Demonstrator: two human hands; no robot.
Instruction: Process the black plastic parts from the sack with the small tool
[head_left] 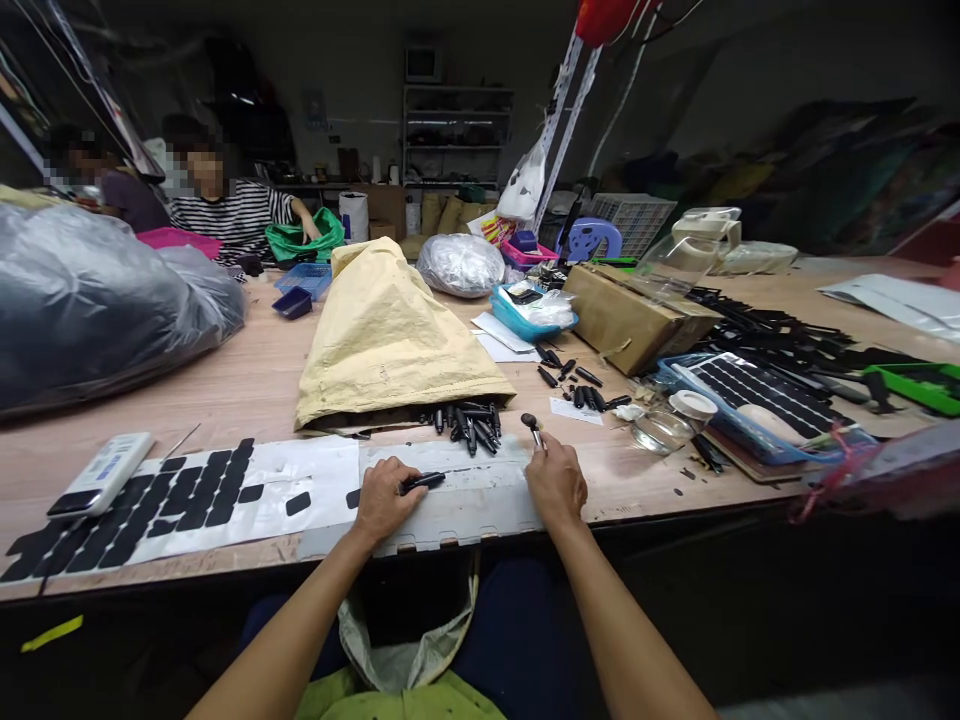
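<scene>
My left hand is closed on a slim black cylindrical part that lies level, low over a grey-white board at the table's front edge. To its right, my right hand grips a short tool with a dark rounded head and a shiny metal neck. The tool's head points up and away from me, apart from the black part. Just beyond both hands, a pile of similar black parts spills from the mouth of a large yellowish sack.
Left of the board lies a white sheet of black stickers with a white box-like device on it. At right are loose black parts, a glass jar, a cardboard box and a blue tray. People sit at the far left.
</scene>
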